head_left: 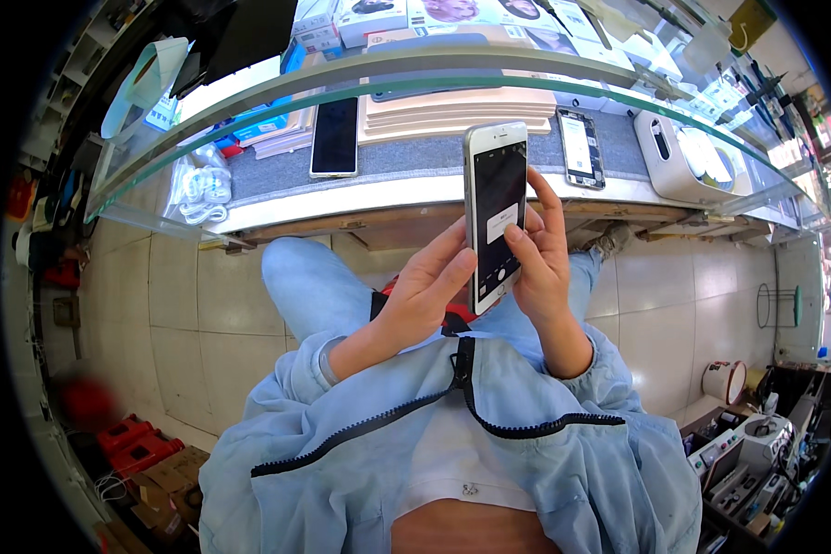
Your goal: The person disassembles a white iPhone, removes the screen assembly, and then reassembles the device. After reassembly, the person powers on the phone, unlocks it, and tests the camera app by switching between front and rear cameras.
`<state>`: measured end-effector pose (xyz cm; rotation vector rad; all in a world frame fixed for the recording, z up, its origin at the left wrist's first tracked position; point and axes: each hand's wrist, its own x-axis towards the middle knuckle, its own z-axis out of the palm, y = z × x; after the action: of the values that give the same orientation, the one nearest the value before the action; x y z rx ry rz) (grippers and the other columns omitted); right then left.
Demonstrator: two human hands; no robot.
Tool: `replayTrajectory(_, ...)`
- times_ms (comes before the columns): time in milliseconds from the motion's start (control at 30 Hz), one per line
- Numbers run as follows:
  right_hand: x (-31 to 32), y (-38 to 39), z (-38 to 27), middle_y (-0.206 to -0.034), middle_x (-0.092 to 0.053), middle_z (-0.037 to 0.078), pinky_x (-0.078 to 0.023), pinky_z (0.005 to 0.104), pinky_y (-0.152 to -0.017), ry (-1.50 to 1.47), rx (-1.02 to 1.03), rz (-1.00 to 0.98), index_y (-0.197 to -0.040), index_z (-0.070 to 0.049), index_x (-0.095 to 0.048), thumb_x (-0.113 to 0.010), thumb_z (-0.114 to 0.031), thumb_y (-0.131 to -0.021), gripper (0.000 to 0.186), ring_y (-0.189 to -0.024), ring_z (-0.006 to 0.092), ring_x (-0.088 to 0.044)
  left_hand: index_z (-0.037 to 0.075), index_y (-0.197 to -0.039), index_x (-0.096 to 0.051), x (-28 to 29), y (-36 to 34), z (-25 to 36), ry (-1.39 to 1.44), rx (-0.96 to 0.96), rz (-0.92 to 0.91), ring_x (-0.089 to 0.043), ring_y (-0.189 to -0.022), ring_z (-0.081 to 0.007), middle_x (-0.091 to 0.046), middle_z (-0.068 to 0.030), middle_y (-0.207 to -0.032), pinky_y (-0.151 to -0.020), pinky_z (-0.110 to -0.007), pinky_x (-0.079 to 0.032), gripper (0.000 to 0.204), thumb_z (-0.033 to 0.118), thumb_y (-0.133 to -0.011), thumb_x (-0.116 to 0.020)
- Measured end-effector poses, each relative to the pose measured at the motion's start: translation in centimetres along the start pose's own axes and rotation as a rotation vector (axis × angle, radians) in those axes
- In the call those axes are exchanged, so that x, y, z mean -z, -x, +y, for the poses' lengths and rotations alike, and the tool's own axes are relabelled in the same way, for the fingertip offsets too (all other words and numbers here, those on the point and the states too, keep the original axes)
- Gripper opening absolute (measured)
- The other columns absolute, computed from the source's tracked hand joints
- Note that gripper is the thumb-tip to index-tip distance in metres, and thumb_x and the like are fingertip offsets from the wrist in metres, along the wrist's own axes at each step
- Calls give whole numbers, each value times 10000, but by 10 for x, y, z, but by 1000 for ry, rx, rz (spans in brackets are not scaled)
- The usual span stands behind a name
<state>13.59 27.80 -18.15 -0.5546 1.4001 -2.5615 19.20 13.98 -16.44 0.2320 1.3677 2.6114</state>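
Note:
A white smartphone [494,180] is held upright in front of me, its dark screen showing a small white pop-up box. My left hand [425,277] grips the phone's left side, fingers curled behind it and thumb along the edge. My right hand [543,272] holds the right side, with its thumb on the screen just beside the pop-up and a finger behind the upper edge. Beyond it, on the grey mat of the glass display counter, lie a dark phone [334,137] at left and a phone with a damaged-looking frame [579,146] at right.
A glass ledge [403,83] spans the counter, with stacked flat boards [434,120], bagged white cables [203,185] and a white caddy [674,157]. Red cases [143,443] and cardboard boxes stand lower left; repair equipment [739,462] lower right. My legs [309,286] are below the counter's edge.

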Motion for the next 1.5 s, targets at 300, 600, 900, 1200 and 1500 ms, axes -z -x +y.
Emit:
replayTrajectory(300, 0, -1, -2, -1120, -550, 117, -400, 248, -868, -52, -8, -12, -1384, -40, -164, -435, -51, -856, 594, -1000, 128, -528, 0, -1371, -248, 2, 0, 2, 5, 19, -17, -483, -1056, -88, -464, -56, -1221, -878, -236, -408, 455, 153, -961, -371)
replayTrajectory(600, -1, 0, -2, -1143, -538, 132, -389, 265, -904, -49, -31, 2, -1387, -44, -167, -426, -56, -823, 621, -1032, 157, -528, 3, -1374, -237, 1, 1, 2, 25, 15, -4, -520, -993, -95, -490, -57, -1177, -820, -246, -452, 461, 152, -960, -371)
replayTrajectory(900, -1, -1, -1, -1141, -540, 138, -409, 247, -861, -88, -13, -11, -1382, -32, -164, -428, -29, -841, 601, -1006, 138, -533, 48, -1359, -271, 4, 0, -2, -28, -4, 3, -567, -970, -98, -508, -45, -1174, -777, -272, -520, 435, 183, -958, -371)
replayTrajectory(1200, -2, 0, -2, -1143, -534, 133, -396, 266, -899, -50, -32, 3, -1388, -40, -160, -410, -49, -826, 615, -1029, 156, -527, 11, -1366, -255, 1, 1, 3, 13, 30, 6, -565, -913, -109, -518, -63, -1135, -759, -244, -481, 454, 172, -960, -378)
replayTrajectory(1500, -1, 0, -1, -1151, -533, 139, -394, 270, -904, -54, -35, 1, -1386, -39, -165, -409, -52, -823, 614, -1039, 160, -526, 11, -1362, -265, -1, 0, 4, -18, 20, 8, -567, -905, -106, -523, -64, -1131, -752, -240, -480, 454, 186, -960, -382)
